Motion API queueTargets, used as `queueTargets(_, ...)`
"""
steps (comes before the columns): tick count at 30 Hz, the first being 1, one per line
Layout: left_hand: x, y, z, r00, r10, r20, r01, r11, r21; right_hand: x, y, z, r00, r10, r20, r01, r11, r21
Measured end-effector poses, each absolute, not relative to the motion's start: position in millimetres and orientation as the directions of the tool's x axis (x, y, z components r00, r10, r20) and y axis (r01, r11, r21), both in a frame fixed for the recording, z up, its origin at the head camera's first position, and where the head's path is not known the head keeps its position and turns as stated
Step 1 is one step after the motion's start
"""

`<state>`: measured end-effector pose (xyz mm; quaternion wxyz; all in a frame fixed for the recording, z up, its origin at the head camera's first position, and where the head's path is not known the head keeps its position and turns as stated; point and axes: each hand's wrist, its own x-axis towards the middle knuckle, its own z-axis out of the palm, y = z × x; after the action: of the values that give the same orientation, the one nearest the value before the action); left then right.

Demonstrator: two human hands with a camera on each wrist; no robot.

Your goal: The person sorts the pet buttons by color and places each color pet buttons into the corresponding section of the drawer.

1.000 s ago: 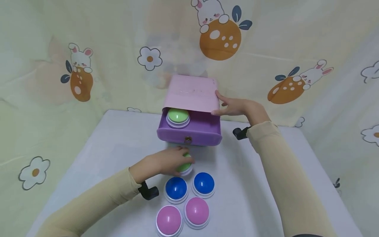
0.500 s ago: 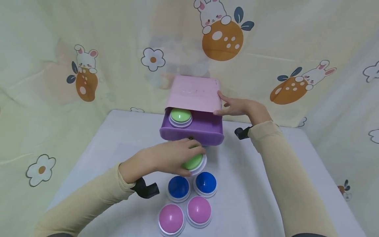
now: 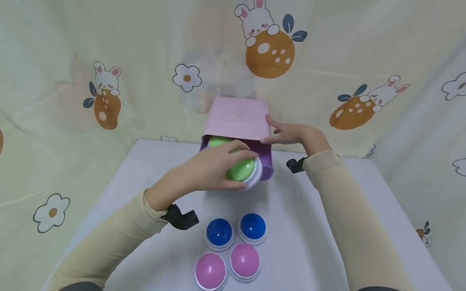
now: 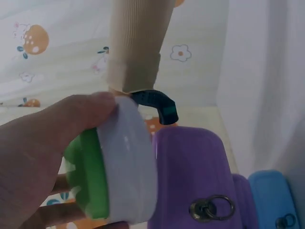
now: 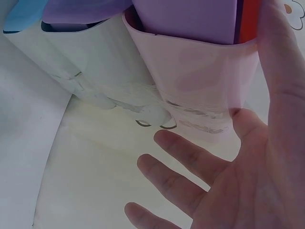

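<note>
My left hand grips a green-domed push button with a white base, tilted on its side. In the head view it overlaps the front of the pulled-out purple drawer. The left wrist view has the white base beside the drawer front with its metal ring pull. Another green push button sits inside the drawer at left, partly hidden by my hand. My right hand rests with spread fingers against the right side of the pink drawer cabinet.
Two blue push buttons stand on the white table, with two pink push buttons nearer to me. A patterned cloth hangs right behind the cabinet. Below the purple drawer is a blue drawer.
My left hand has lifted the green push button from the table behind the blue ones and carried it forward to the drawer, tilting it. My right hand stays at the cabinet.
</note>
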<state>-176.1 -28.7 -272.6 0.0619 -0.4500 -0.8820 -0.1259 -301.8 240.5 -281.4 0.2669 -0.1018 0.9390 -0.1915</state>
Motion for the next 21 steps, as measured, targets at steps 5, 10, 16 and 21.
queueTargets(5, -188.9, -24.7, -277.1, -0.657, 0.686, 0.312, 0.75, 0.639, 0.173, -301.9, 241.0, -282.1, -0.836, -0.296, -0.463, -0.093, 0.907, -0.412)
queueTargets(10, -201.0, -16.6, -283.4, -0.702, 0.589, 0.4, 0.692, 0.696, 0.19, -301.8, 241.2, -282.0, -0.832, -0.305, -0.464, -0.095, 0.901, -0.423)
queueTargets(16, -214.1, -6.0, -288.5, -0.737, 0.533, 0.414, 0.656, 0.713, 0.249, -300.6, 242.4, -281.1, -0.831, -0.294, -0.472, -0.078, 0.902, -0.425)
queueTargets(21, -221.3, 1.6, -292.1, -0.772, 0.537, 0.339, 0.626, 0.735, 0.26, -302.3, 242.2, -282.4, -0.829, -0.301, -0.471, -0.083, 0.9, -0.428)
